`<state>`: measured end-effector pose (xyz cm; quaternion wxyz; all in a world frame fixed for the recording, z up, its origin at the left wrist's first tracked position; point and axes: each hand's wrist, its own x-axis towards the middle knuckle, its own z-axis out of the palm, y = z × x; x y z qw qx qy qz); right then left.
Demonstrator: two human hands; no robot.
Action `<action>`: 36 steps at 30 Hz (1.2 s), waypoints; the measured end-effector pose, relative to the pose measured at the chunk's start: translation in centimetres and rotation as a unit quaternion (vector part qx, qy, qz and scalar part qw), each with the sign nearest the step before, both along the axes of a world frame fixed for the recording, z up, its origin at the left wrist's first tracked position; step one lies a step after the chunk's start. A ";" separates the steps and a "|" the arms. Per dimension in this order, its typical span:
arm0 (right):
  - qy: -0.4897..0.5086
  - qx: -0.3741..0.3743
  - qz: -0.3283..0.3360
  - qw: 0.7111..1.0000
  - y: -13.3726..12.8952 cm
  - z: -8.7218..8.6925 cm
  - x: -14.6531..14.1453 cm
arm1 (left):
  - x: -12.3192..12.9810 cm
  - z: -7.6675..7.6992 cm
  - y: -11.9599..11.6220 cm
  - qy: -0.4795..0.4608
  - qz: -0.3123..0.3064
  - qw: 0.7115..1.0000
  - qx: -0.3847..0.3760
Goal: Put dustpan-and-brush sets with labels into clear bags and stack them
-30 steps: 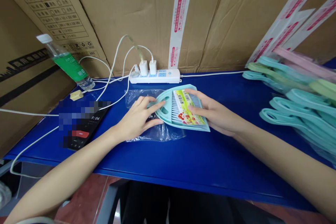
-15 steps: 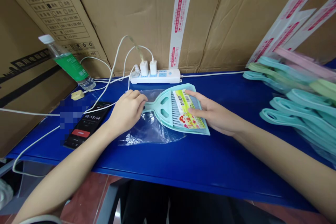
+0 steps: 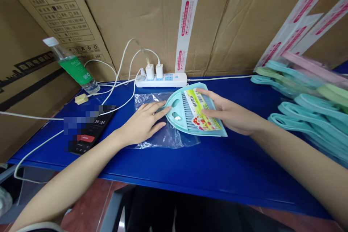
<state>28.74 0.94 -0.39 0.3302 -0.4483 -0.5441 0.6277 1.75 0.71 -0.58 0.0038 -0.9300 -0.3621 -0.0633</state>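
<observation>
A light turquoise dustpan (image 3: 176,110) lies flat over a clear plastic bag (image 3: 174,140), its wide edge to the right. Nested in it is a small brush (image 3: 188,114) with grey-blue bristles, partly covered by a yellow-green and white label card (image 3: 202,114). My right hand (image 3: 231,114) grips the dustpan's wide end, thumb on the card and fingers at the far edge. My left hand (image 3: 145,123) rests over the handle end with fingers stretched out and thumb apart, hiding the handle. Its fingertips touch the dustpan's narrow end.
Bagged turquoise, green and pink handles (image 3: 307,116) are piled at the right. A power strip (image 3: 163,81) with chargers and cables stands at the back against cardboard boxes (image 3: 146,18). On the left are a green-labelled bottle (image 3: 77,72) and a phone (image 3: 95,130) on the blue table (image 3: 203,174).
The dustpan with its brush has shifted a little to the right along with my right hand. My left hand has moved right and its curled fingers have opened out over the handle.
</observation>
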 end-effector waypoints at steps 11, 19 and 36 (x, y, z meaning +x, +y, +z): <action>0.060 -0.004 0.013 0.998 -0.7 -1.0 -0.8 | 0.0 -0.5 0.3 -0.012 -0.011 0.997 -0.076; 0.087 0.007 0.030 0.996 -1.0 -1.9 -1.8 | 0.8 -0.7 -0.1 -0.032 -0.013 0.996 -0.085; 0.052 -0.053 -0.038 0.997 -1.0 -0.6 -1.4 | -0.9 3.1 0.8 0.139 0.325 0.935 0.031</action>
